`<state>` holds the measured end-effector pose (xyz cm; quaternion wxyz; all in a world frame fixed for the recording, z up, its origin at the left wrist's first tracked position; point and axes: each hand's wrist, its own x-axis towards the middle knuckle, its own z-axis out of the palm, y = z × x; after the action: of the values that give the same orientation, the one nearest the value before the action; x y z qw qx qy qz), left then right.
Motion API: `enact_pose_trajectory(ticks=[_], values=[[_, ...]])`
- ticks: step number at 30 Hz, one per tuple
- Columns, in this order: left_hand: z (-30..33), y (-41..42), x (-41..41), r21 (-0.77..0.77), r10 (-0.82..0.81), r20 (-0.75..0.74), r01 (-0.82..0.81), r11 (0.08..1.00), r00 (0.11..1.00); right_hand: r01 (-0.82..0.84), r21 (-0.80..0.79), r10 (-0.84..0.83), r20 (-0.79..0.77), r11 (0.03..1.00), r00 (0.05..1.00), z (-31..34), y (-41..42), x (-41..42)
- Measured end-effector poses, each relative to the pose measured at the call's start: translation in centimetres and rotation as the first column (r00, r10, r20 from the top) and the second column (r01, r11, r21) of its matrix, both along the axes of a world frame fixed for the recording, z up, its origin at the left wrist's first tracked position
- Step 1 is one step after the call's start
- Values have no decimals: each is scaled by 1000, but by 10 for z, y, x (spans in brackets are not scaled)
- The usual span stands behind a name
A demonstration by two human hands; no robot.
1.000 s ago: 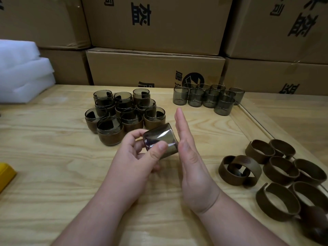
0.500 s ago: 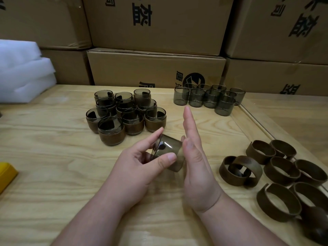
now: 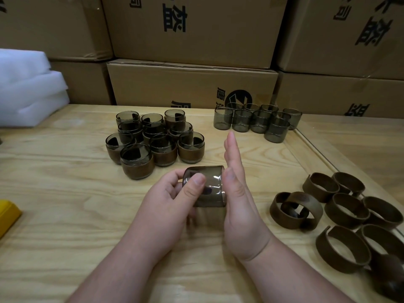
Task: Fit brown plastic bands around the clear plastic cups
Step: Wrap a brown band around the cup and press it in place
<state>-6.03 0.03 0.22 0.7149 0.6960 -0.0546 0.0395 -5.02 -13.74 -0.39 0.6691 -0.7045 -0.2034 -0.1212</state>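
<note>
Two hands on one clear cup [image 3: 207,185]: left fingers [image 3: 193,189] curled round, right fingers [image 3: 232,149] straight.

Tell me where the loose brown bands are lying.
In the head view the loose brown bands lie on the wooden table at the right, beyond the right hand, nearer than the bare cups.

Yellow object [image 3: 7,212] cut off by left edge; identity unclear. Bands [image 3: 349,206] at lower right run off frame. Left hand [image 3: 172,200] fingers hidden behind cup [image 3: 209,184].
</note>
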Motion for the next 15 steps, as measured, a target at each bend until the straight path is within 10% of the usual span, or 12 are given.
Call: enact_pose_trajectory(ticks=[15], values=[[-4,1,5,-10,-44,38,45,999,998,-17,-5,18,22,1000,1000,4,-1,-4]])
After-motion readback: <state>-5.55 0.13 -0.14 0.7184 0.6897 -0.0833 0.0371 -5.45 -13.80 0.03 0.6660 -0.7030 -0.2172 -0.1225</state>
